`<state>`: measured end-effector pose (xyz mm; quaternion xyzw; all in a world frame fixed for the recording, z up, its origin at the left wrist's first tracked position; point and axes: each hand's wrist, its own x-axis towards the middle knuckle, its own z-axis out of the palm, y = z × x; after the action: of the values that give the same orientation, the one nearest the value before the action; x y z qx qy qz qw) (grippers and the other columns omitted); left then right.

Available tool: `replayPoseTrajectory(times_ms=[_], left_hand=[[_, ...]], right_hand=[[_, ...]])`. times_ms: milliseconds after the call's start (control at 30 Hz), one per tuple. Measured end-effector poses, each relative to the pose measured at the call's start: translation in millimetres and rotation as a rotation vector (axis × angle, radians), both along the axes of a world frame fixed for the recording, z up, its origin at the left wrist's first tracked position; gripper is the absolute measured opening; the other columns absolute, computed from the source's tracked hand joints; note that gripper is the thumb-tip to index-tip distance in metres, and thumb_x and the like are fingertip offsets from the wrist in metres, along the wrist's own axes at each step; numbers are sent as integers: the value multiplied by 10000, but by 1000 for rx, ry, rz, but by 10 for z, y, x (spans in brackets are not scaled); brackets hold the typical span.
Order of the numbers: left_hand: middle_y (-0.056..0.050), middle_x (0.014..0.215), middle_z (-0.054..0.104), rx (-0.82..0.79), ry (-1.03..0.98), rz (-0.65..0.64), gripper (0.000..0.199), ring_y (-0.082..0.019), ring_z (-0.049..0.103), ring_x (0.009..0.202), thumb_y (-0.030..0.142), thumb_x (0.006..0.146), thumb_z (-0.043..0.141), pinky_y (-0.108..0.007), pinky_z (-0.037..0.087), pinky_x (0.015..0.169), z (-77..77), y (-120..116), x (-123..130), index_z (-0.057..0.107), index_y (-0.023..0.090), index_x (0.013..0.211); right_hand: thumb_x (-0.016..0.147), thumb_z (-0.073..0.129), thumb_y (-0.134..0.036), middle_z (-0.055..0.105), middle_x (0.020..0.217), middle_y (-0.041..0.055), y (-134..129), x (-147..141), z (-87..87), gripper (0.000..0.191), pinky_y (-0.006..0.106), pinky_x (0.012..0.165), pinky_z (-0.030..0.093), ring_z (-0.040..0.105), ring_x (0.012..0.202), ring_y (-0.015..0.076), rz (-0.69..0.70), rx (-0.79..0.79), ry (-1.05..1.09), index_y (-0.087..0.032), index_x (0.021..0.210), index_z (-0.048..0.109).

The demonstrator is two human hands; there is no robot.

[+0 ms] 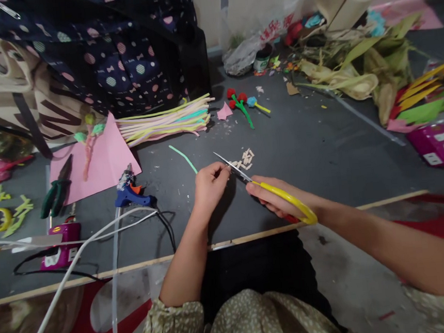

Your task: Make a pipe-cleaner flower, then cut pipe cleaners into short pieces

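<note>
Yellow-handled scissors point(289, 199) are in my right hand point(273, 195), their blades pointing up and left over the grey table point(322, 152). At the blades, my left hand point(211, 185) pinches the end of a thin mint-green stem point(183, 157), which sticks out behind the hand to the upper left. Just beyond the blades lies a small pile of short pale pieces point(247, 157). Farther back are red flowers on a green stem point(245, 111) and a blue flower on a yellow stem point(259, 105).
A bundle of coloured stems point(167, 120), a pink sheet point(116, 155), pliers point(57, 188) and a blue glue gun point(131, 195) with a white cable lie left. A dotted bag point(118, 51) stands behind. Dried husks point(365, 71) and a purple box point(438, 145) are at right.
</note>
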<state>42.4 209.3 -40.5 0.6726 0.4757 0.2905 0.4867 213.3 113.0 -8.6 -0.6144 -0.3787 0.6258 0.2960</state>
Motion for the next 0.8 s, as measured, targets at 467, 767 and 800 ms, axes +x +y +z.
replayPoseTrajectory(times_ms=[467,767,800], left_hand=[[20,554,548,-10,47,-32,234,-106,436,529,324,795,546,-232,316,542,-224,166,23,637,164,650],[12,591,562,-27,-19,-19,258,-104,450,549,372,797,572,-227,330,550,-239,160,-26,667,154,696],[13,595,561,-30,-38,1,264,-104,447,549,382,800,573,-228,330,551,-246,164,-39,670,156,706]], right_hand=[[787,551,-751,354,573,-81,175,-74,76,535,153,294,181,204,370,18,20,-211,-6,-228,765,442],[785,567,-740,362,586,-87,149,-100,62,535,127,313,187,209,377,9,10,-192,14,-213,798,474],[785,563,-743,358,590,-89,141,-78,48,537,127,316,190,201,382,9,4,-200,44,-213,815,486]])
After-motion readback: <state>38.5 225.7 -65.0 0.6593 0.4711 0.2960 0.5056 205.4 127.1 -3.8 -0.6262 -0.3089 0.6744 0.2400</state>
